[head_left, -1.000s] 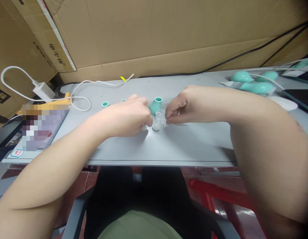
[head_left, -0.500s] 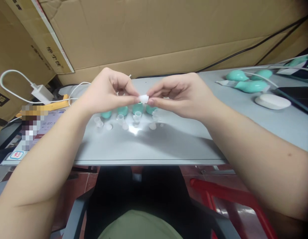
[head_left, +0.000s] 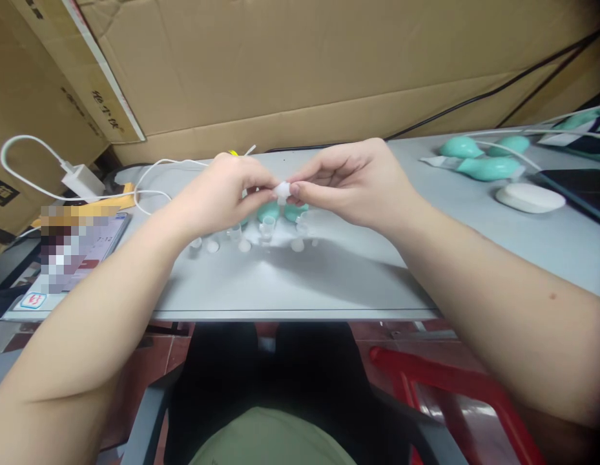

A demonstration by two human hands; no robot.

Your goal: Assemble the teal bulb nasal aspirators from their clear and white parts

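Between my fingertips, above the grey table, is a small white plastic cap-like piece (head_left: 283, 190). My left hand (head_left: 222, 194) pinches its left side, the back of the hand turned up. From the right, thumb and forefinger of my right hand (head_left: 360, 184) are closed on the same piece. Beneath the hands stand several mint-green bulb-shaped pieces (head_left: 268, 212), partly hidden. In front of them is a row of small clear plastic cups (head_left: 267, 225). Nearer to me lie several small white round pieces (head_left: 244, 246).
More mint-green bulbs (head_left: 491, 168) lie at the back right beside a white oval case (head_left: 531, 197) and a dark device (head_left: 583, 187). On the left are a phone (head_left: 103, 242), a white charger (head_left: 82, 182) and cables. Cardboard (head_left: 300, 77) walls off the back.
My left hand has rolled over so its back faces up and has shifted slightly right. The white piece has turned with it. My right hand has barely moved.
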